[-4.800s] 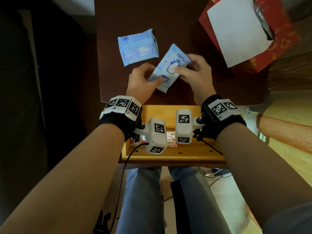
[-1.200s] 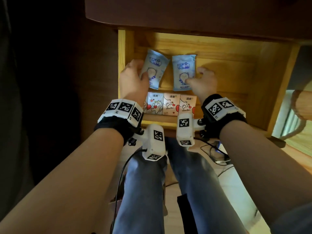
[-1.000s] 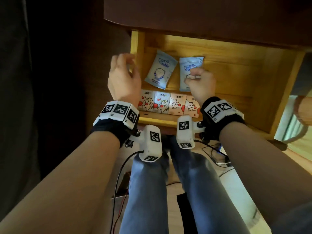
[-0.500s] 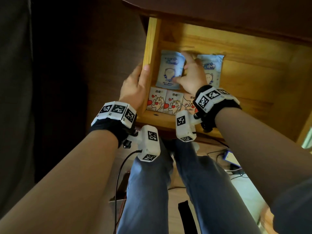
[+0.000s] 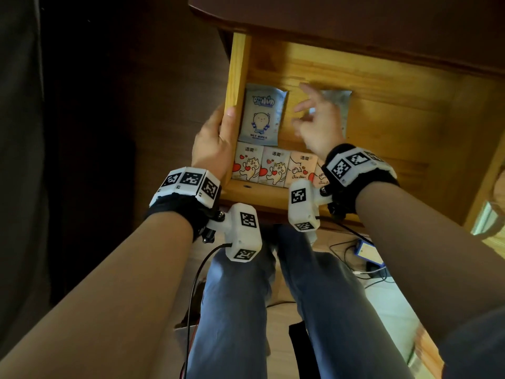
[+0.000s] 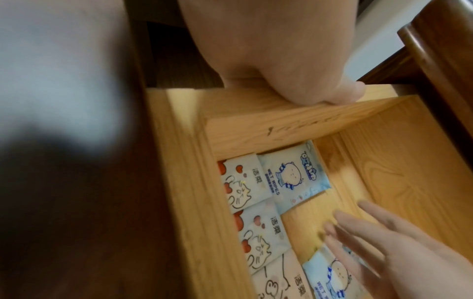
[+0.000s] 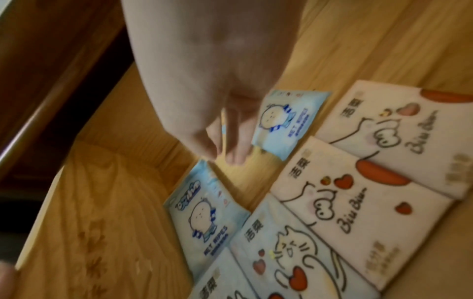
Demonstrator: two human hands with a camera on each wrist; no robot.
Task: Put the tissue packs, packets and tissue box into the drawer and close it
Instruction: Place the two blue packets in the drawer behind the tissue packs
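Note:
The wooden drawer (image 5: 237, 77) stands pulled out. Two light-blue wet-wipe packets lie flat inside: the left packet (image 5: 261, 116) (image 6: 294, 178) (image 7: 204, 218) against the left wall, the right packet (image 5: 343, 105) (image 7: 286, 121) partly hidden behind my right hand. A row of several white cartoon tissue packs (image 5: 273, 168) (image 7: 358, 192) lines the front wall. My left hand (image 5: 226, 124) grips the drawer's left wall, thumb (image 6: 294, 89) on its top edge. My right hand (image 5: 303, 105) hovers between the packets, fingers (image 7: 230, 141) spread, holding nothing. The tissue box is out of view.
The dark tabletop (image 5: 355, 23) overhangs the drawer's back. The drawer's wooden floor (image 5: 410, 138) shows on the right half. Below are my legs in jeans (image 5: 237, 310), with cables and a small blue device (image 5: 369, 253) on the floor.
My right hand has let go of the left packet and drawn back to the right. That packet now lies straight along the left wall. My left hand stays on the wall.

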